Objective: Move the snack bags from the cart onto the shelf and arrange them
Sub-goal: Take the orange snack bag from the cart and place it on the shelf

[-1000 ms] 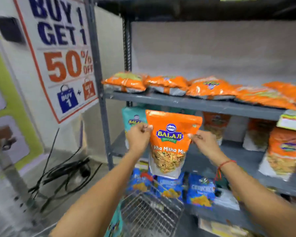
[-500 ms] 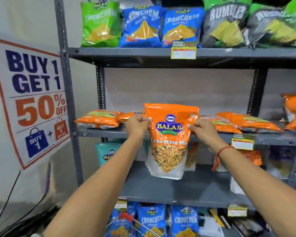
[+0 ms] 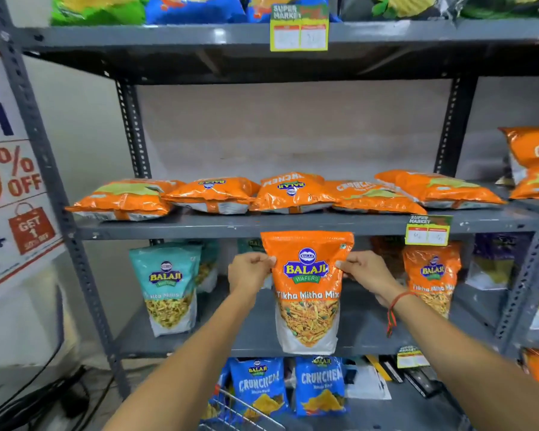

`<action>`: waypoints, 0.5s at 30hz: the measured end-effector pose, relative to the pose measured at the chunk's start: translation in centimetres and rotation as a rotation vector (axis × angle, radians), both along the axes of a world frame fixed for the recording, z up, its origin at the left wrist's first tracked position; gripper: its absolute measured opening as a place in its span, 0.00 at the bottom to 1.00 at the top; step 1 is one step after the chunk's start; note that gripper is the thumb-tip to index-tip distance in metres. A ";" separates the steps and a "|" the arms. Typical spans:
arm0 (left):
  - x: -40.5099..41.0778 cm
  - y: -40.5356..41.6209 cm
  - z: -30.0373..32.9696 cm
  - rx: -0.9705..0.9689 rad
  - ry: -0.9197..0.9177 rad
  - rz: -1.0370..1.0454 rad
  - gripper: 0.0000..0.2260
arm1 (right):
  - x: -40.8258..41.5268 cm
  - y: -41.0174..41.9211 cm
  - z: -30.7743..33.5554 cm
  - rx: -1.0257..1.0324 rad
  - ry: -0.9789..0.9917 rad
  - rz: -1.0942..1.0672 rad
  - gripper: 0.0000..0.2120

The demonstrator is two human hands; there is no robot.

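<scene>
I hold an orange Balaji Tikha Mitha Mix bag (image 3: pixel 307 293) upright in front of the grey metal shelf (image 3: pixel 293 227). My left hand (image 3: pixel 249 270) pinches its left edge and my right hand (image 3: pixel 366 270) pinches its right edge, near the top. The bag's bottom hangs at the front lip of the lower shelf board (image 3: pixel 231 334). A teal Balaji bag (image 3: pixel 168 287) stands to the left on that board and another orange Tikha Mitha bag (image 3: pixel 431 276) stands to the right. The wire cart (image 3: pixel 240 415) shows only as a corner at the bottom.
Several orange bags (image 3: pixel 293 194) lie flat on the board above. Blue Crunchem bags (image 3: pixel 319 385) stand on the board below. Price tags (image 3: pixel 428 230) hang on the shelf edges. A sale poster (image 3: pixel 10 188) and floor cables (image 3: pixel 44 396) are at the left.
The view has tilted back down and closer to the shelf. The held bag has gone from in front of the middle board's edge down to the lower board's opening.
</scene>
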State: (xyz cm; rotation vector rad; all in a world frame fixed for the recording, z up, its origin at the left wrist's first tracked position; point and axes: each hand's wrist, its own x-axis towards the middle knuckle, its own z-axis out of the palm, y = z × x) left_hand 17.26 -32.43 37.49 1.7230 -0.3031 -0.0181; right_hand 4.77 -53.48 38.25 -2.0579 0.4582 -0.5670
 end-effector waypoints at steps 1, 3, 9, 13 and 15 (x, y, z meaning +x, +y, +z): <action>0.4 -1.2 -1.3 0.015 0.016 -0.009 0.11 | 0.4 -1.1 -1.0 0.007 0.013 -0.006 0.09; 1.3 -3.9 -3.6 0.040 0.054 -0.024 0.11 | 1.3 -3.4 -2.9 0.038 0.035 -0.025 0.09; 3.8 -11.7 -8.5 0.062 0.101 0.012 0.13 | 4.6 -10.4 -7.5 0.059 0.091 -0.047 0.10; 5.6 -15.7 -10.4 0.085 0.120 0.031 0.13 | 6.6 -14.2 -9.5 0.103 0.104 -0.071 0.11; 6.3 -17.2 -11.2 0.095 0.126 0.039 0.13 | 7.4 -15.4 -10.0 0.108 0.122 -0.078 0.10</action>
